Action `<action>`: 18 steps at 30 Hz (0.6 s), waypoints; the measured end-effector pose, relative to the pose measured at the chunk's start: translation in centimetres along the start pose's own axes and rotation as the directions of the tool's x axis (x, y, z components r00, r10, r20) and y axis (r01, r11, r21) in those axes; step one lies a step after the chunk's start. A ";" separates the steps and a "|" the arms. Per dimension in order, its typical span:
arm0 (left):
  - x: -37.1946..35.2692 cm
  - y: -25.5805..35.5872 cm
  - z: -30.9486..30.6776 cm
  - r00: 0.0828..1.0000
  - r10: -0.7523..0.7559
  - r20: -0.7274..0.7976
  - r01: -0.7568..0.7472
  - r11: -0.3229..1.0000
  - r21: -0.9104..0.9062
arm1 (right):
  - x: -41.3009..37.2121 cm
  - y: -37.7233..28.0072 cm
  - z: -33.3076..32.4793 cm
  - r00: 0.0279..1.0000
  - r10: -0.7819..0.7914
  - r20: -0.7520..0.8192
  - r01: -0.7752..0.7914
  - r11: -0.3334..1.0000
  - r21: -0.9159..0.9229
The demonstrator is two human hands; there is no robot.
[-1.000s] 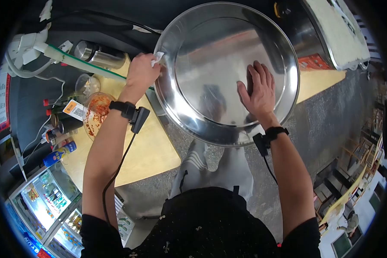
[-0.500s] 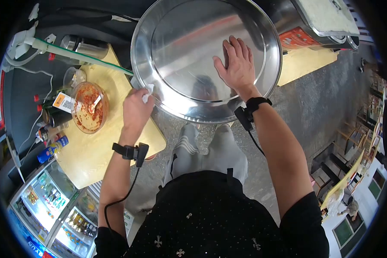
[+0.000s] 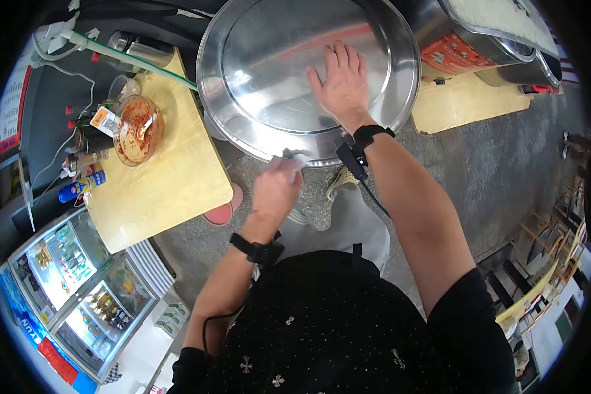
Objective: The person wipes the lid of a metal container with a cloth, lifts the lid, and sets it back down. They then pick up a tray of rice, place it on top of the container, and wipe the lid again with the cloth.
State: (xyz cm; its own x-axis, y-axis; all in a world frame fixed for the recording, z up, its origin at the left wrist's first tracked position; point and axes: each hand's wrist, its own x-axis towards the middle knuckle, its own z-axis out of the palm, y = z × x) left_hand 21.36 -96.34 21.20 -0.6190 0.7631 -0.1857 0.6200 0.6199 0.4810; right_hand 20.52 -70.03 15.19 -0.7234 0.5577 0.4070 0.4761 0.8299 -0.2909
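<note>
A large round stainless-steel tray (image 3: 295,72) fills the top of the view. The right hand (image 3: 340,82) lies flat, fingers spread, on its shiny inner face. The left hand (image 3: 276,190) is at the near rim, closed on what looks like a small white cloth (image 3: 295,159), though motion blurs it. To the left, a glass bowl of red chilli paste (image 3: 136,129) stands on a pale wooden table (image 3: 167,184).

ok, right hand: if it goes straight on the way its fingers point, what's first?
The right hand lies flat on the round steel tray, fingers pointing away from the person. Only bare tray floor lies ahead, so likely the tray's raised far rim first; depth there is unclear.
</note>
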 end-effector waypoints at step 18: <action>0.6 1.5 2.8 0.940 0.342 0.005 -0.336 0.924 -0.186 | -0.1 0.7 -0.1 0.999 -0.002 0.033 0.000 0.999 0.043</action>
State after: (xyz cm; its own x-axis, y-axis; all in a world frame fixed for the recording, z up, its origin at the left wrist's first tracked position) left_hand 23.29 -94.47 19.42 -0.3672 0.9300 -0.0137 0.6907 0.2825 0.6657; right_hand 20.99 -69.46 15.04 -0.7405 0.5553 0.3787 0.4537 0.8286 -0.3279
